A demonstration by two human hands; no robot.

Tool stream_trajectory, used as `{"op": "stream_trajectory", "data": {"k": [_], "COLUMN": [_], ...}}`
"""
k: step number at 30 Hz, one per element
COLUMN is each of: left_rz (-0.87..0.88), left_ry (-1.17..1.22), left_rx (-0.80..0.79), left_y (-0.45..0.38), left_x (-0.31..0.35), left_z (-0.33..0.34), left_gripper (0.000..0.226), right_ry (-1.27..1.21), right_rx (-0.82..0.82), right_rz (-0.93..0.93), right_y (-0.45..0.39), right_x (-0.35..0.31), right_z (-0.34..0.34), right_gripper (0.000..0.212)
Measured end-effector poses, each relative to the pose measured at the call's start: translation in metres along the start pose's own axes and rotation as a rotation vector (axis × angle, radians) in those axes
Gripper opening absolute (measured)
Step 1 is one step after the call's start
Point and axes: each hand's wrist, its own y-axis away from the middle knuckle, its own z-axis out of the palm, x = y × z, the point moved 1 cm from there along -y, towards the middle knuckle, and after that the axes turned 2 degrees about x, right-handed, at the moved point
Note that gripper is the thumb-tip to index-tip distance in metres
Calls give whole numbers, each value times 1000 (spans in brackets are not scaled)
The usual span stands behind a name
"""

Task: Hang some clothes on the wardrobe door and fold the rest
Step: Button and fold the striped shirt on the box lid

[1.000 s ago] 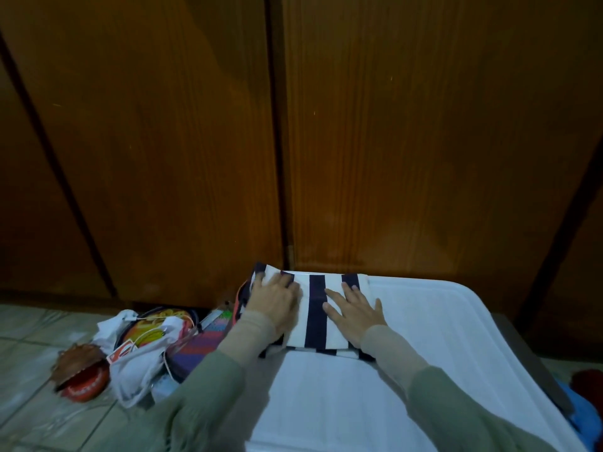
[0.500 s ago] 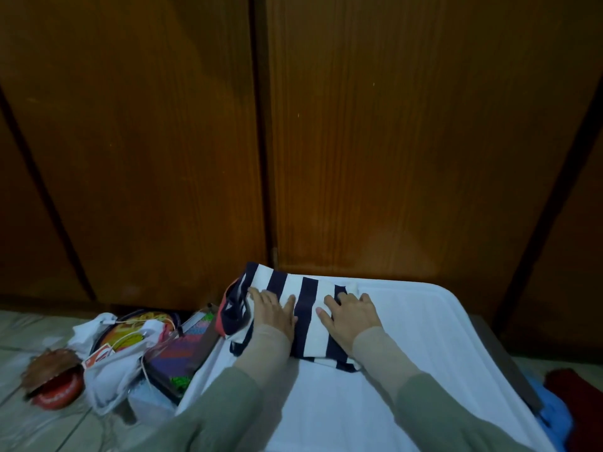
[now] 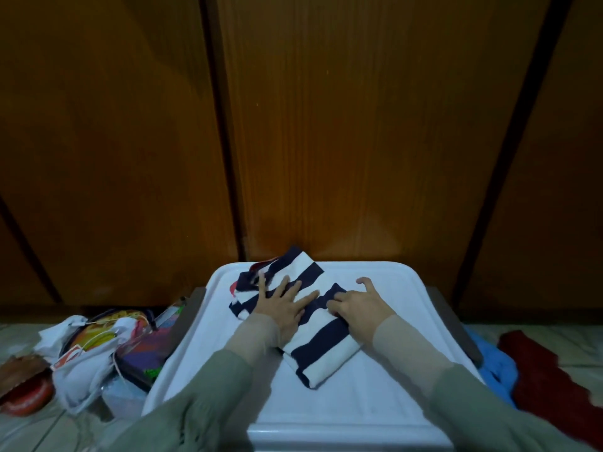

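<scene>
**Folded striped garment pressed flat in front of the wardrobe**

Dark wooden wardrobe doors (image 3: 359, 125) fill the background, and in front of them sits a white tabletop (image 3: 375, 396). On it, toward the far edge, lies a folded navy-and-white striped garment (image 3: 321, 347), turned at an angle. My left hand (image 3: 282, 306) rests flat on its upper half, fingers spread and straight. My right hand (image 3: 360, 306) lies on its right edge; the fingers look partly curled, and I cannot tell whether they pinch the cloth. I judge the garment soft, light and limp; lifting it by both long sides should keep the folds. A white cloth bag (image 3: 81, 360) and red cloth (image 3: 548, 380) lie on the floor.
</scene>
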Motion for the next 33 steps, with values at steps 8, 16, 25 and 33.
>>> {"op": "stream_trajectory", "data": {"k": [8, 16, 25, 33], "left_rz": [130, -22, 192, 171], "left_ry": [94, 622, 556, 560], "left_rx": [248, 318, 289, 279], "left_y": [1, 29, 59, 66], "left_x": [23, -4, -1, 3], "left_z": [-2, 27, 26, 25], "left_gripper": [62, 46, 53, 51], "right_ry": [-206, -468, -557, -833], "right_rx": [41, 244, 339, 157], "right_rz": [45, -42, -69, 66], "right_y": [49, 74, 78, 83], "right_x": [13, 29, 56, 61], "right_z": [-5, 21, 63, 59], "right_gripper": [12, 31, 50, 42]}}
